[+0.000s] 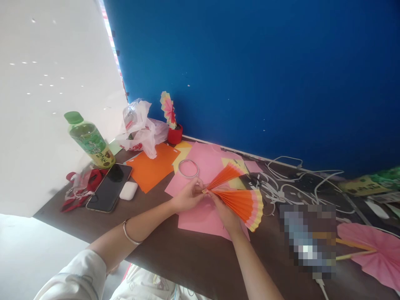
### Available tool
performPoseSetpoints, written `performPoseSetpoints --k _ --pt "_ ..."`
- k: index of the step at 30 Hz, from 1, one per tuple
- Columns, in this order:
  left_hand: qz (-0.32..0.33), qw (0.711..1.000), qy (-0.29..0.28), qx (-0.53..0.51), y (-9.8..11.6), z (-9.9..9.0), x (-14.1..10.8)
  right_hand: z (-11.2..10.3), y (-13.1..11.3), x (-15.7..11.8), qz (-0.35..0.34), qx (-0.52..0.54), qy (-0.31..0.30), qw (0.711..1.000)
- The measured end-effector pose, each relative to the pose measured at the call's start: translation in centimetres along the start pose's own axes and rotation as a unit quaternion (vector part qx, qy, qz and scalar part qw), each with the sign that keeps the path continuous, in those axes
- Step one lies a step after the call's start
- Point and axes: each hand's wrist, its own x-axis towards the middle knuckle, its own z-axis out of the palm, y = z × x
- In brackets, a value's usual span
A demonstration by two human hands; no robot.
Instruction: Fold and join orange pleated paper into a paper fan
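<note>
An orange pleated paper fan (240, 203) with pink and yellow edges is held over the desk, its two folded wings spread to the right. My left hand (190, 195) pinches the gathered end of the fan, fingertips together. Below the wings, my right hand (225, 213) grips the same gathered end from the other side; part of its fingers is hidden by the paper. Under both hands lie pink paper sheets (200, 223). Just beyond my left hand, a thin silver ring-shaped bangle (188, 168) rests on the pink paper.
Orange paper (153, 166), a phone (109, 187), a white earbud case (128, 191) and a green-capped bottle (90, 139) are on the left. A plastic bag (140, 129) and red pot (175, 135) stand behind. White cables (281, 187) and a pink paper fan (375, 250) are on the right.
</note>
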Motion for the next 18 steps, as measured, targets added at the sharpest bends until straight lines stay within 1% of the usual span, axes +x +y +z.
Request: performPoseSetpoints --k 5,8,12,15,18 --pt "0.004 1.000 0.021 -0.020 0.18 0.15 0.06 0.01 0.69 -0.10 -0.001 -0.020 0.013 1.000" --pt "-0.005 0.998 0.031 -0.056 0.43 0.19 0.14 0.09 0.92 -0.16 -0.011 -0.007 0.001 1.000" --pt "-0.033 0.992 0.058 -0.108 0.51 0.01 0.31 0.30 0.54 -0.16 -0.025 0.020 -0.009 0.999" --pt "-0.054 0.986 0.077 -0.139 0.24 -0.06 0.40 0.38 0.16 -0.21 -0.017 0.020 -0.005 1.000" --pt "-0.060 0.980 0.093 -0.168 -0.05 0.04 0.40 0.36 -0.04 -0.31 0.000 0.020 -0.002 1.000"
